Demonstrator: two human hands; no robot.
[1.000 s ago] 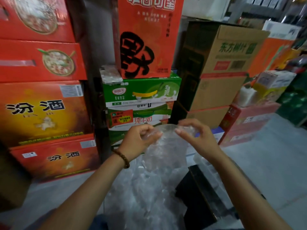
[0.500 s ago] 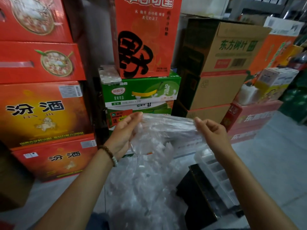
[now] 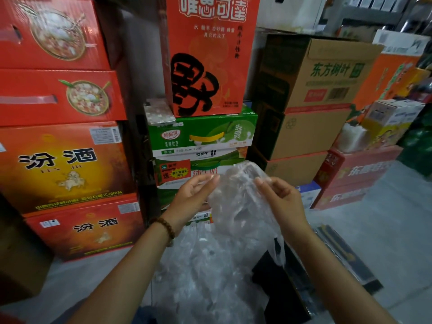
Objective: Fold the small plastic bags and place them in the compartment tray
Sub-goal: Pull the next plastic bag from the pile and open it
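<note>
Where my view picks up the left hand (image 3: pixel 194 195), its fingers lie nearly straight, tips against the left edge of the plastic bag (image 3: pixel 238 197). Blur prevents me from telling whether the thumb closes on the film. A beaded bracelet (image 3: pixel 164 228) sits on that wrist. The right hand (image 3: pixel 284 198) has its fingers curled, and thumb and forefinger pinch the bag's upper right edge.

I note the bag is clear, crumpled and raised between both hands at mid-frame. Its lower end hangs down past the right wrist.

Directly below the hands lies a heap of clear bags (image 3: pixel 205 272), spreading toward the bottom edge of the view. Just to its right, beneath the right forearm, stands a black box (image 3: pixel 278 291). I cannot make out the compartment tray with any certainty.

Behind the hands, two green milk cartons (image 3: pixel 205 134) are stacked, with a tall red box (image 3: pixel 210 54) on top. A phone (image 3: pixel 159 111) lies on the upper carton's left corner. Orange liquor boxes (image 3: pixel 63 164) fill the left side. Brown cartons (image 3: pixel 322 90) stand to the right, on a grey floor (image 3: pixel 378 232).
</note>
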